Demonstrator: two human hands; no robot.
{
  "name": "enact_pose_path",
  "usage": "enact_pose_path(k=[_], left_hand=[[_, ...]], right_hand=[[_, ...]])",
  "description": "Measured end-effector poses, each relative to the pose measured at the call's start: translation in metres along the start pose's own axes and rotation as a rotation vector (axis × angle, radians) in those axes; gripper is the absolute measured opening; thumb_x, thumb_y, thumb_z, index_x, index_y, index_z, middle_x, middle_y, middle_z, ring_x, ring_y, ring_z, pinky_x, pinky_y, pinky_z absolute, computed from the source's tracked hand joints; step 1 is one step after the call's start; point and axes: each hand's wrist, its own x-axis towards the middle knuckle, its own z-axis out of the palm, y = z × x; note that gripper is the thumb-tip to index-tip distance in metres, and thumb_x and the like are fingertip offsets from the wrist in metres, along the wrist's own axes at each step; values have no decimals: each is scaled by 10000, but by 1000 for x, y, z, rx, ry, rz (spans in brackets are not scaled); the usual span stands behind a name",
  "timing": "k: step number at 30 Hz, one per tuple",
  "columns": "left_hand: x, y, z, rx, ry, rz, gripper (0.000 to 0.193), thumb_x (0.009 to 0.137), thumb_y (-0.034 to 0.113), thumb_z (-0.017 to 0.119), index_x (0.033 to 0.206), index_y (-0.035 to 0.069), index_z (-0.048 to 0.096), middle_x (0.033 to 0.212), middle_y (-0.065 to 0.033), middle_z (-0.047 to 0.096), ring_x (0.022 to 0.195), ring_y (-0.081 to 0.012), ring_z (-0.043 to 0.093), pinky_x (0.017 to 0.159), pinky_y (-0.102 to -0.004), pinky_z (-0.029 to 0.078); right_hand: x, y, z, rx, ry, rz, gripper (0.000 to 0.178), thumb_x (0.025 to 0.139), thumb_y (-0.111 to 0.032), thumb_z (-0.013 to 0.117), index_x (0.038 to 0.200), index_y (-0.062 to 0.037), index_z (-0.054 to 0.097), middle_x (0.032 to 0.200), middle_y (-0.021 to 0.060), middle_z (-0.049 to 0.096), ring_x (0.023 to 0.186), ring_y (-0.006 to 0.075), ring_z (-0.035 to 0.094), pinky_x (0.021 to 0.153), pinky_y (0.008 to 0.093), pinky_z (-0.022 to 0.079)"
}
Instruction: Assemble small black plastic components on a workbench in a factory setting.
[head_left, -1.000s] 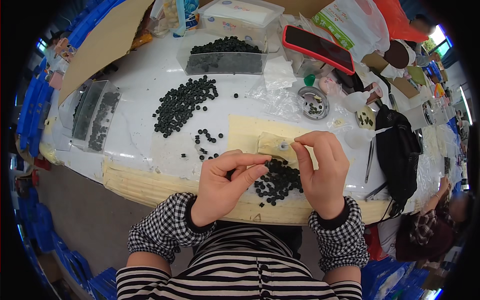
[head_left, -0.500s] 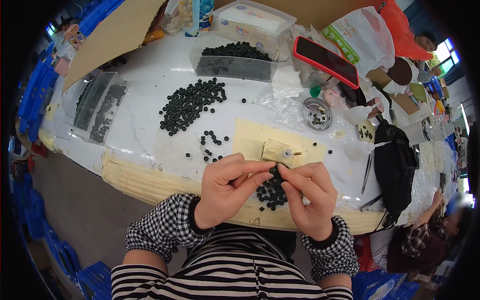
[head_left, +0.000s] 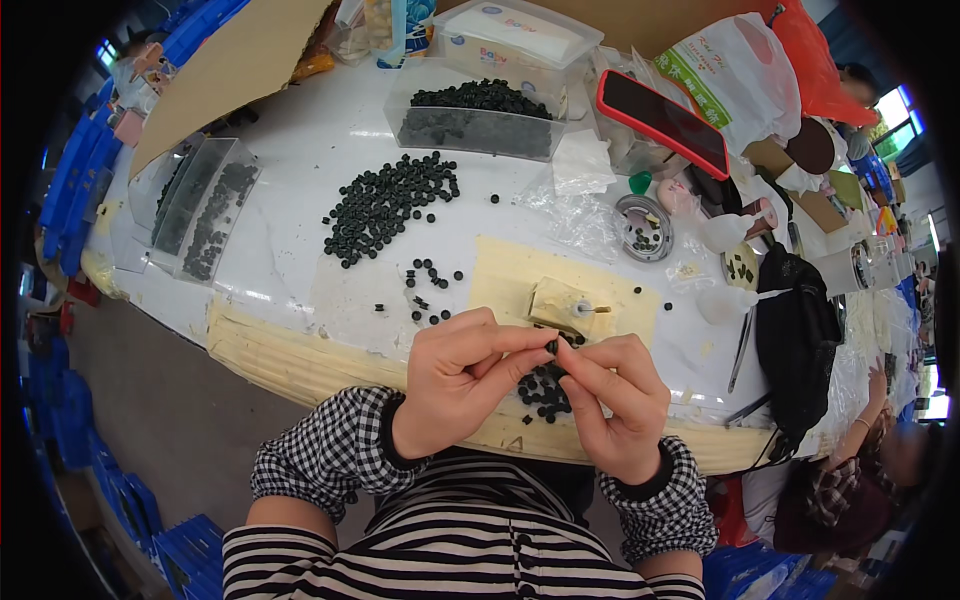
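Note:
My left hand (head_left: 450, 385) is closed in a pinch, thumb and forefinger at a small black round part (head_left: 552, 346). From the other side my right hand (head_left: 622, 405) meets the same part with its fingertips, its thumb a little lower. Beneath the hands lies a loose heap of like black parts (head_left: 545, 390), partly covered by the fingers. Just beyond the fingertips stands a yellowish block (head_left: 562, 303) with a small metal pin (head_left: 598, 309) sticking out to the right. It rests on a pale yellow sheet (head_left: 495, 270).
A large pile of black parts (head_left: 390, 205) lies at mid-left, with a full clear bin (head_left: 475, 130) behind it. Another clear bin (head_left: 205, 215) stands left. To the right are a red-cased phone (head_left: 665, 125), a round metal dish (head_left: 645, 225), tweezers (head_left: 740, 350) and a black bag (head_left: 795, 340).
The black part between my fingertips now shows more plainly. My hands have stayed nearly in place, with fingers slightly shifted; the whole view has moved a little.

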Motion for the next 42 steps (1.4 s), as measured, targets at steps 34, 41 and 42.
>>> enact_pose_path(k=[34,41,42], left_hand=[[2,3,-5,5,-42,25,268,788,-20,733,1042,66,738,620,-5,509,537,-63,430,491,-210,331],[2,3,-4,-7,-50,26,277,784,-24,735,1046,65,736,618,-8,508,535,-72,427,488,-218,331],[2,3,-4,-2,-50,34,279,783,-26,735,1047,64,736,618,-9,508,534,-73,426,488,-219,331]], right_hand=[[0,3,-3,-41,-70,-81,426,709,58,729,1124,-32,692,929,69,669,736,212,573,633,293,477],[0,4,-3,-32,-76,-91,455,690,71,728,1133,-25,686,928,73,663,735,214,577,635,295,481],[0,4,-3,-34,-77,-92,457,689,72,728,1133,-25,686,928,74,663,734,214,578,635,296,481]])
